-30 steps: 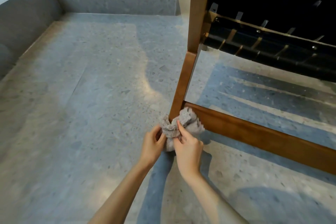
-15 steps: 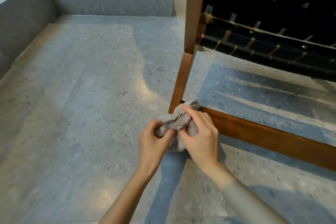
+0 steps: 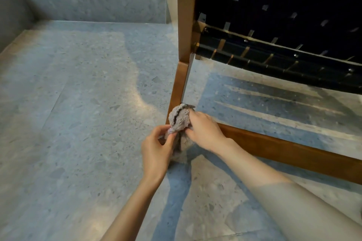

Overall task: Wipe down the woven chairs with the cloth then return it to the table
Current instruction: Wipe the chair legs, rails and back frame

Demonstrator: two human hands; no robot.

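Now wiping: left hand [image 3: 156, 154] and right hand [image 3: 205, 133], each grip pinching the cloth [image 3: 179, 118], at the foot of the chair leg [image 3: 177, 92]; lower rail [image 3: 284, 148] likely next.

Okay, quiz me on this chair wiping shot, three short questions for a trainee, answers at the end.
1. True or false: the cloth lies spread flat, with no hand on it.
2. Where is the bunched cloth held? A) at the corner where the wooden chair leg meets the low rail; B) on the black woven straps; C) on the stone ledge.
3. Which hands hold the cloth?
Key: 1 false. 2 A. 3 both: the left hand pinches its lower part, the right hand grips the bunch.
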